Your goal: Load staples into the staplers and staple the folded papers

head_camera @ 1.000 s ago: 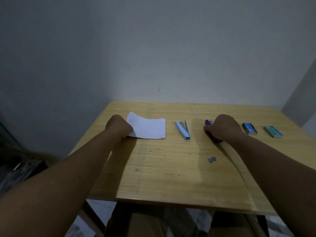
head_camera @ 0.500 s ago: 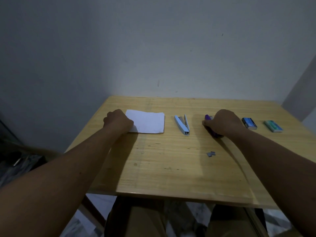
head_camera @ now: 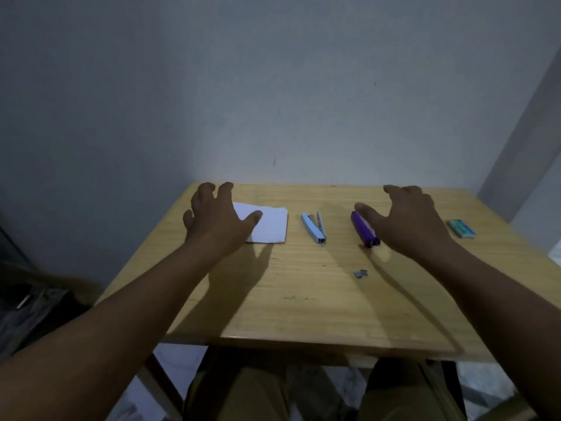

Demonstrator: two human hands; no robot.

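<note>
A folded white paper (head_camera: 268, 224) lies flat at the table's back left. My left hand (head_camera: 217, 220) hovers over its left part, fingers spread, holding nothing. A light blue stapler (head_camera: 314, 227) lies hinged open in the middle. To its right lies a purple stapler (head_camera: 362, 228). My right hand (head_camera: 408, 220) is raised just right of the purple stapler, fingers apart, thumb over its far end. A small grey strip of staples (head_camera: 360, 273) rests nearer to me. A teal staple box (head_camera: 460, 228) sits at the far right.
The wooden table (head_camera: 303, 299) stands against a pale wall; its front edge is above my knees. A dark cluttered area lies off the table's left side.
Both hands have lifted and opened: the left released the paper's corner, the right came off the purple stapler, which now lies uncovered. The blue staple box is hidden behind my right hand.
</note>
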